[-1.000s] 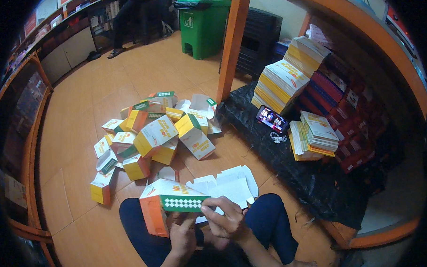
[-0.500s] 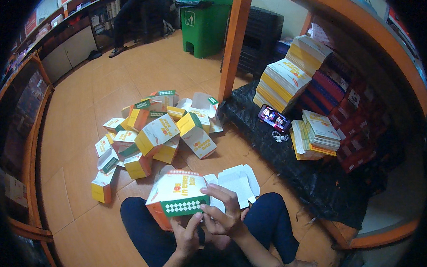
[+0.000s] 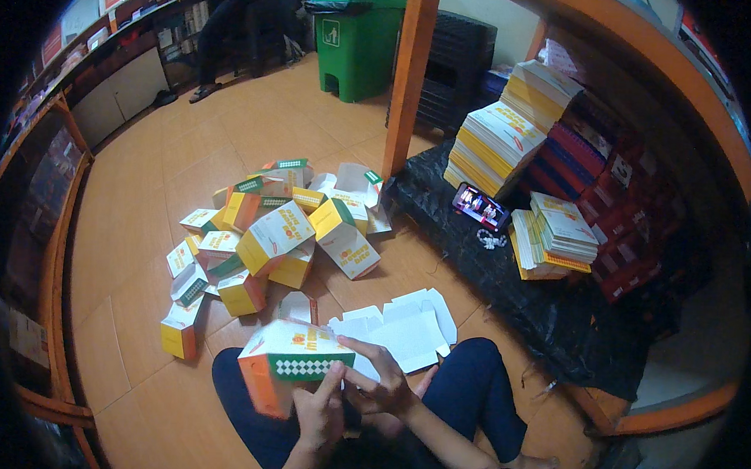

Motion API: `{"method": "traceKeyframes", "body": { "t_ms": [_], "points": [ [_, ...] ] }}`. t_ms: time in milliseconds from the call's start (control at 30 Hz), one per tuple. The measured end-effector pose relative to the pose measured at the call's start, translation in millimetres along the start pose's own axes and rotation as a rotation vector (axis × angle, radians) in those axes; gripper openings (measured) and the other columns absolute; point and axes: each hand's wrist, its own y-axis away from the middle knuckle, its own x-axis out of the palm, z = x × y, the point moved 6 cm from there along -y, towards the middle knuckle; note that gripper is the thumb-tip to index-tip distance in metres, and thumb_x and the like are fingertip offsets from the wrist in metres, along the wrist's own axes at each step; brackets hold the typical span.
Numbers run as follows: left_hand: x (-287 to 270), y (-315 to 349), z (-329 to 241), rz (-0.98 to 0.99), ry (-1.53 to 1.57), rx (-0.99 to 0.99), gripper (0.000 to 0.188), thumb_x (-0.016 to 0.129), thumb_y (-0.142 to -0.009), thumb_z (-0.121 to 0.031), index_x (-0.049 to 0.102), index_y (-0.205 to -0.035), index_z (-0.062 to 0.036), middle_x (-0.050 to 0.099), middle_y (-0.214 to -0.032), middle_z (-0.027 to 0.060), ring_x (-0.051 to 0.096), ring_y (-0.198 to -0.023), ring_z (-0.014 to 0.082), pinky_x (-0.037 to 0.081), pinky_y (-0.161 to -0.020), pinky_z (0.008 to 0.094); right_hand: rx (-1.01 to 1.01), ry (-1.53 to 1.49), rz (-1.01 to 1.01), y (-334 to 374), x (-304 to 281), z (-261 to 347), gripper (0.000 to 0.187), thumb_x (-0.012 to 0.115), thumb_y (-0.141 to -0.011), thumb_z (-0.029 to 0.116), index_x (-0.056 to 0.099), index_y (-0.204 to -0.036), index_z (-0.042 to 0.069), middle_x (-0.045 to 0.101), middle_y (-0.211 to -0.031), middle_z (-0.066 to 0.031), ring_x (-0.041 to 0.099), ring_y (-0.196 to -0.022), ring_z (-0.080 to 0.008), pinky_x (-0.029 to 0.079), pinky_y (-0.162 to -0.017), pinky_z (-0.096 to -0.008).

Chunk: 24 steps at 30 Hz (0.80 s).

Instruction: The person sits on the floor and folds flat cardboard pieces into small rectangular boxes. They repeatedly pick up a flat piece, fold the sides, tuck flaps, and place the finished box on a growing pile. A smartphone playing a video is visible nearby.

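A small folded carton (image 3: 301, 364) with a white printed top, a green diamond-patterned band and an orange end is held over my lap, tilted. My left hand (image 3: 318, 414) grips it from below, with the thumb up against the green band. At its right end, my right hand (image 3: 378, 385) pinches the corner, the index finger lying on the top face. The carton's underside is hidden. Just beyond it, on the floor, lies a flat unfolded carton blank (image 3: 413, 331), white side up.
Ahead on the tiled floor is a heap of folded cartons (image 3: 276, 239). To the right, stacks of flat cartons (image 3: 494, 143), a smaller stack (image 3: 566, 229) and a phone (image 3: 481, 207) rest on black sheeting (image 3: 442, 228). An orange post (image 3: 410, 87), a green bin (image 3: 355, 48) and a seated person (image 3: 221, 39) are farther off.
The carton in my hands has shifted left and tipped, so its orange end shows more. Both hands have moved slightly left and down with it, still gripping.
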Motion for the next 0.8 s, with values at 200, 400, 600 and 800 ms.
{"method": "traceKeyframes", "body": {
  "t_ms": [200,400,600,800],
  "points": [
    [-16,-21,-15,0.192,0.37,-0.16,0.036,0.063,-0.099,-0.013,0.054,-0.131,-0.0021,0.065,-0.123,0.0127,0.063,-0.109,0.0211,0.052,-0.094,0.0335,0.355,-0.009,-0.043,8,-13,-29,0.023,0.072,-0.084,0.005,0.066,-0.106,0.001,0.072,-0.106,-0.0138,0.069,-0.101,-0.027,0.055,-0.08,-0.0353],
    [0,-19,-1,0.262,0.383,-0.116,0.059,0.064,-0.096,-0.05,0.052,-0.139,-0.0112,0.061,-0.132,0.0076,0.059,-0.119,0.0269,0.039,-0.112,0.0415,0.308,0.155,-0.213,-8,-38,-3,0.018,0.08,-0.08,0.01,0.072,-0.095,0.004,0.068,-0.084,-0.0086,0.061,-0.067,-0.0223,0.049,-0.063,-0.032],
    [10,-17,-26,0.14,-0.308,0.107,0.036,0.061,-0.1,-0.016,0.057,-0.128,0.0059,0.066,-0.104,0.0061,0.063,-0.089,0.012,0.052,-0.08,0.026,0.168,0.137,-0.069,-28,-24,27,0.047,0.075,-0.075,-0.008,0.069,-0.12,0.0,0.068,-0.097,-0.011,0.069,-0.087,-0.0253,0.058,-0.074,-0.0343],
    [16,1,-48,0.247,-0.348,0.081,0.03,0.077,-0.083,0.007,0.066,-0.111,0.0039,0.071,-0.103,0.0098,0.068,-0.094,0.0151,0.055,-0.082,0.0294,0.158,0.097,-0.063,-37,-37,21,0.024,0.076,-0.078,-0.005,0.07,-0.101,-0.001,0.069,-0.093,-0.0092,0.069,-0.08,-0.0244,0.058,-0.07,-0.0343]
  ]
}}
